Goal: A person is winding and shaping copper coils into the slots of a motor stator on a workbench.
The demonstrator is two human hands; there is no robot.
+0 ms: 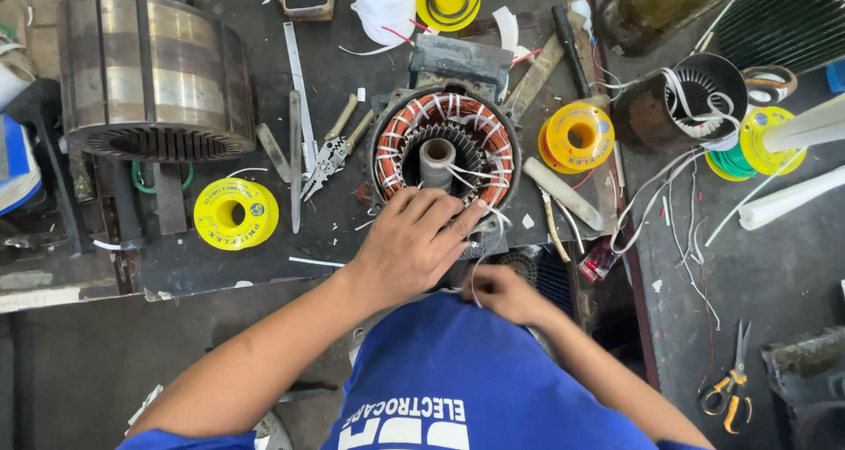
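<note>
The left hand [414, 239] lies palm-down on the near rim of the motor stator [444, 146], its fingers spread and pressing on the copper windings, with nothing clasped in it. The stator sits near the middle of the bench [352, 45], close to its front edge, laced with white tie cord. The right hand [503, 293] hangs just below that front edge, against the blue shirt, fingers pinched on a thin white cord [475, 274] that runs up toward the stator. A pair of pliers [330, 155] lies just left of the stator, and a yellow spool [235, 213] sits farther left. Another yellow spool [576, 136] rests just right of the stator. A large stator core [154, 76] stands at the bench's far left corner.
</note>
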